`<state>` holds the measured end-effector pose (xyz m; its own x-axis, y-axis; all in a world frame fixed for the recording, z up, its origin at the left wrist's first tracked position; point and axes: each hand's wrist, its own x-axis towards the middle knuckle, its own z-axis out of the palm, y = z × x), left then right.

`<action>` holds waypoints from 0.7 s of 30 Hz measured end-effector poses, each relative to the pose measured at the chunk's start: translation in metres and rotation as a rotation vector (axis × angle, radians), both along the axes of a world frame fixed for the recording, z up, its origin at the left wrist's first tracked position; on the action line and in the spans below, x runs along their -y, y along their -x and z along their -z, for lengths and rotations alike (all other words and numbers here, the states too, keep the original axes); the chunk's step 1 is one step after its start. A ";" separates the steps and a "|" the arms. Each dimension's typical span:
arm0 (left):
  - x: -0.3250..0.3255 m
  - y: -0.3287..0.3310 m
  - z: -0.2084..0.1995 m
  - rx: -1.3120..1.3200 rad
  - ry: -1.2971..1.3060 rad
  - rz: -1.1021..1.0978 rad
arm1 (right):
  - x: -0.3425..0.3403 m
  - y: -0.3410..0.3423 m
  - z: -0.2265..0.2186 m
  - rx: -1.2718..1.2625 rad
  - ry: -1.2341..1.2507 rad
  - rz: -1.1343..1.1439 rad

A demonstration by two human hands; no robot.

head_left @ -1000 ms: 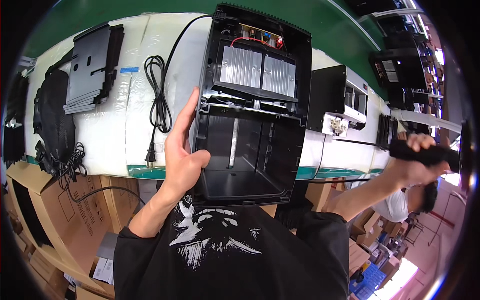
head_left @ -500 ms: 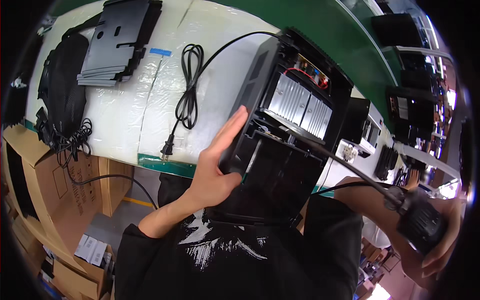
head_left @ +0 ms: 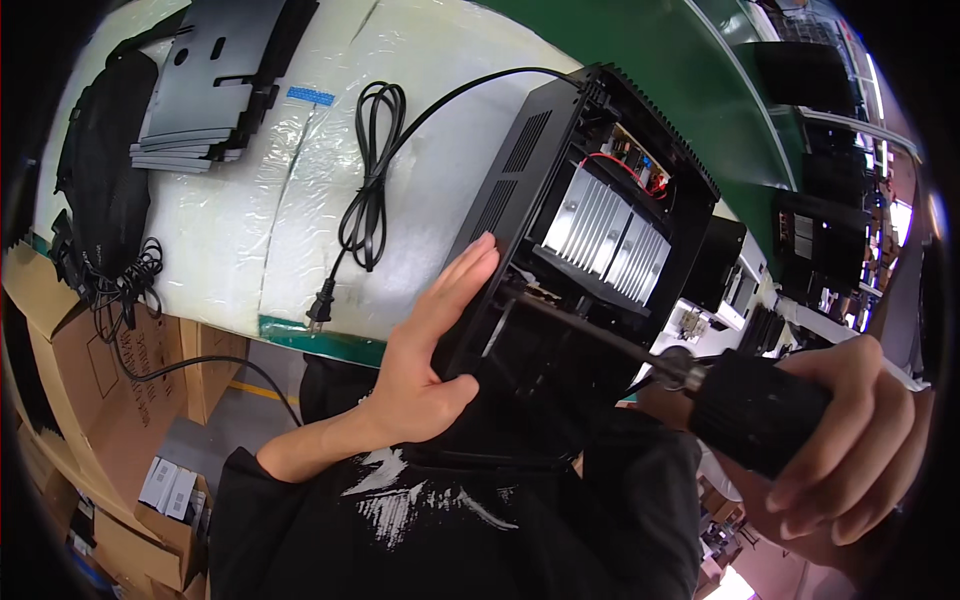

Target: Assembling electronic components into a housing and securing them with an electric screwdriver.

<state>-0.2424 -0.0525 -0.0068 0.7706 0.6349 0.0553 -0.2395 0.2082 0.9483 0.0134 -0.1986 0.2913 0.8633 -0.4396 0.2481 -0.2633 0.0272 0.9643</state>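
Note:
A black metal case with an open side leans between the table edge and my body. Inside it are silver finned heat sinks and a circuit board with red wires. My left hand lies against the case's left side, fingers stretched out flat and thumb at the near edge. My right hand is wrapped round a black power screwdriver. Its long bit reaches left into the case, below the heat sinks; the tip's exact contact is hard to make out.
A coiled black power cord runs from the case across the plastic-covered white table. Grey metal panels and a black mesh bundle lie at the far left. Cardboard boxes stand lower left. More black units sit at the right.
My right hand has brought the screwdriver leftward, and its bit now points to a lower-left spot inside the case. My left hand stays against the case, which appears slightly lower in view.

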 end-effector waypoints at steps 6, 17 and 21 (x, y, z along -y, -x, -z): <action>-0.001 0.005 0.000 -0.044 0.012 -0.021 | -0.139 0.098 0.084 -0.661 -0.911 -0.331; -0.001 0.001 -0.002 -0.055 0.017 -0.010 | -0.104 0.085 0.139 -1.606 -2.849 -0.920; -0.001 0.001 -0.002 -0.052 0.011 -0.012 | -0.121 0.073 0.131 -1.942 -2.595 -0.801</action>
